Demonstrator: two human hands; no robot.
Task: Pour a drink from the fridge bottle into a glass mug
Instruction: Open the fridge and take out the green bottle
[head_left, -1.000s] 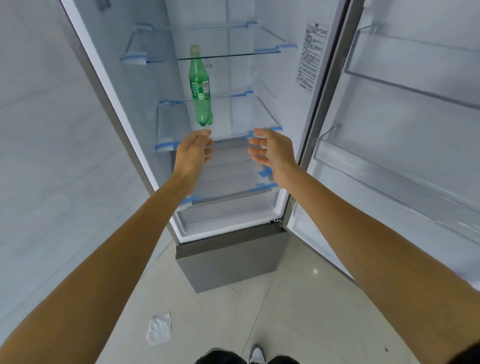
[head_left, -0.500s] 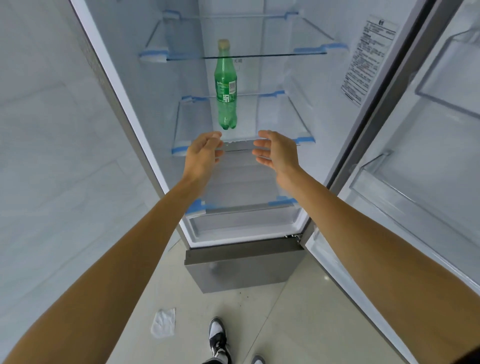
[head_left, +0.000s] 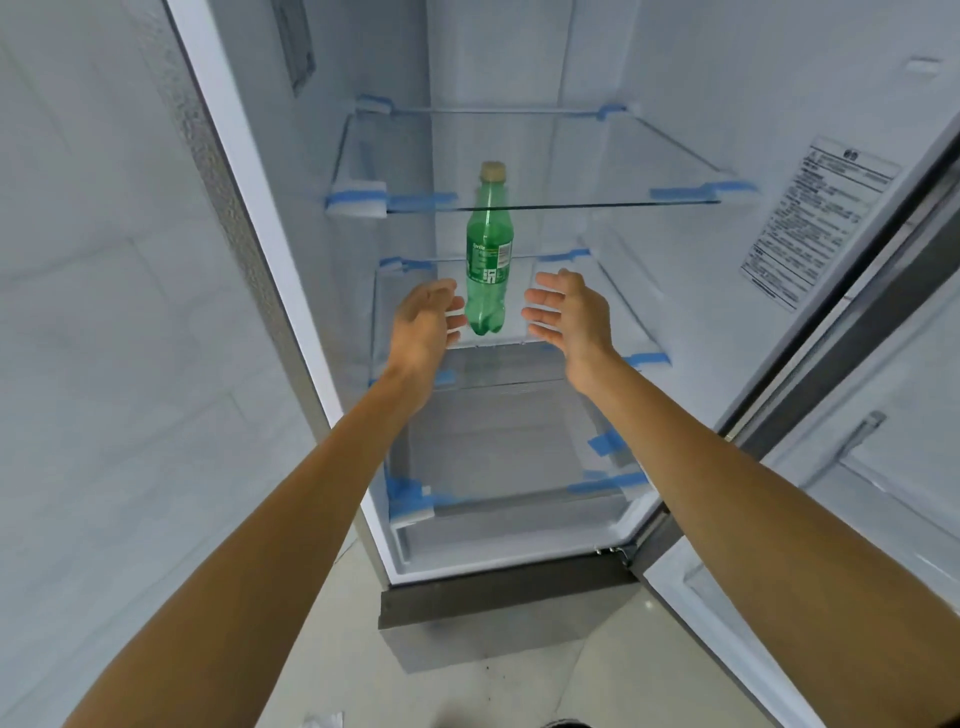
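Green bottle (head_left: 487, 260) upright, mid shelf (head_left: 613, 306) | L hand (head_left: 423, 322) + R hand (head_left: 569, 312) flank, spread

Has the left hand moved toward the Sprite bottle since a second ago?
Yes. The left hand was below the glass shelf's front edge; now it sits beside the Sprite bottle, open.

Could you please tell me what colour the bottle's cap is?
The cap on the bottle is pale yellowish-tan, seen in the head view.

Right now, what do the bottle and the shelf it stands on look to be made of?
Green soda bottle: translucent glossy plastic, probably PET, going by its moulded lobed base and printed label. Shelf: clear glass by its look; the fridge interior below shows through it, and its edge is thin.
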